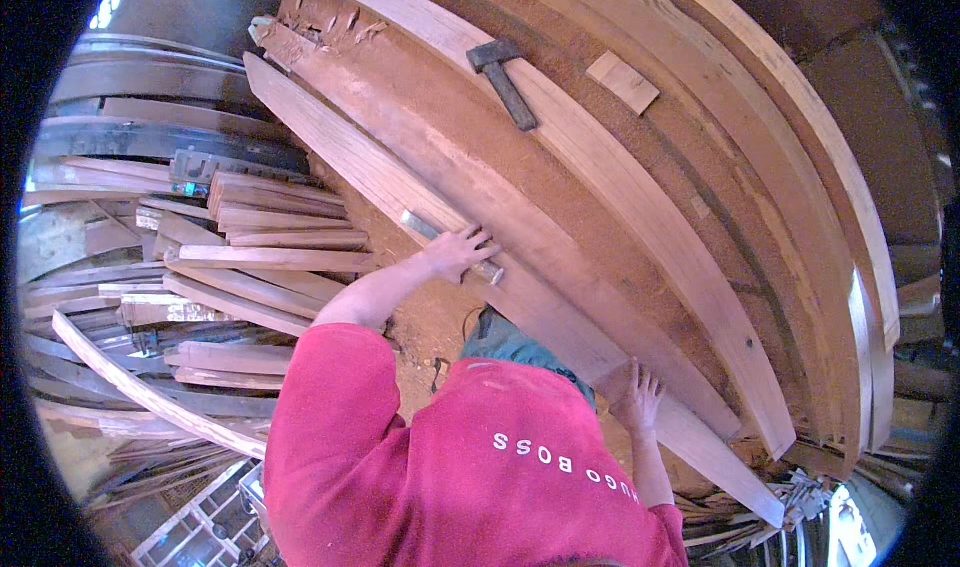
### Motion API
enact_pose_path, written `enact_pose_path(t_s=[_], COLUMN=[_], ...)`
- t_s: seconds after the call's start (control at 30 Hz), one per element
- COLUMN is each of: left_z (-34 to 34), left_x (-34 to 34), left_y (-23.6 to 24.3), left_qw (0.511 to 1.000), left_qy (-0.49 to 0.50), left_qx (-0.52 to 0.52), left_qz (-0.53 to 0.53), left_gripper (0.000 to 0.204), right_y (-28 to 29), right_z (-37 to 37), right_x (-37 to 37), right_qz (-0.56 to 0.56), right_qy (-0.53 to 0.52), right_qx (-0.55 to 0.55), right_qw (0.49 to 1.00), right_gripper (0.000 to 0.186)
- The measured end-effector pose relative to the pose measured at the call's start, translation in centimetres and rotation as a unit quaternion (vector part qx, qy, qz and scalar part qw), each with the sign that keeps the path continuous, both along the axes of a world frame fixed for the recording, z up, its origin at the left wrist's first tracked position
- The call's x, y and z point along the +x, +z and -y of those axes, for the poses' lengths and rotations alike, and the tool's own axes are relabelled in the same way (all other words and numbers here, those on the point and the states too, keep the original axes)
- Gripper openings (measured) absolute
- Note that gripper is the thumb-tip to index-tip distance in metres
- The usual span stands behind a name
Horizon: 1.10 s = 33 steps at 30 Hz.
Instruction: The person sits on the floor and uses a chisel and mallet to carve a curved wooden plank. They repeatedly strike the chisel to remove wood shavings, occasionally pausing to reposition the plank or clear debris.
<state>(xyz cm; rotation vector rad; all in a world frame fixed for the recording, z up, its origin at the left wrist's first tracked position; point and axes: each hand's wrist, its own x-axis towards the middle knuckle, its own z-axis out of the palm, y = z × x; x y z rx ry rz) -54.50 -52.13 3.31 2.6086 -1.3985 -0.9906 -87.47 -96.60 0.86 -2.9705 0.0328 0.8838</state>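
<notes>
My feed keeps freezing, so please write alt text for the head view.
A person in a red top has both hands at a long plank: the left hand over a short bar-shaped tool, the right hand resting nearer the plank's lower end. Beyond, a hammer lies across another plank; stacked wood fills the left side.

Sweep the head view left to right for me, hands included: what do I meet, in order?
Stack of short boards → left hand → right hand → small dark spot on a curved board.
</notes>
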Motion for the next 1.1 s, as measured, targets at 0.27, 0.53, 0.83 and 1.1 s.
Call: enact_pose_path(t_s=[0.27, 0.53, 0.83, 1.1], left_z=[0.4, 1.6, 2.3, 5.2], left_x=[0.5, 3.2, 3.5, 3.9], left_y=[-1.5, -0.8, -8.4, -1.7], left_qw=[1.000, 1.000, 0.994, 0.999], left_qy=[0.003, 0.015, -0.049, -0.024], left_qx=[-0.015, -0.007, -0.073, 0.010], left_qz=[0.009, -0.017, -0.068, 0.025], left_gripper=[0.108, 0.118, 0.093, 0.111], right_y=[1.4, 0.3, -2.4, -2.2], right_z=[0.6, 1.6, 3.7, 1.9], right_x=[2.7, 4.0, -1.1, 0.9], right_qz=[-0.006, -0.024, 0.007, 0.042], right_qy=[-0.007, -0.001, -0.033, -0.044], right_qx=[0.006, -0.012, -0.008, -0.026], right_qw=[1.000, 1.000, 0.999, 0.998], right_gripper=[0.118, 0.119, 0.099, 0.110])
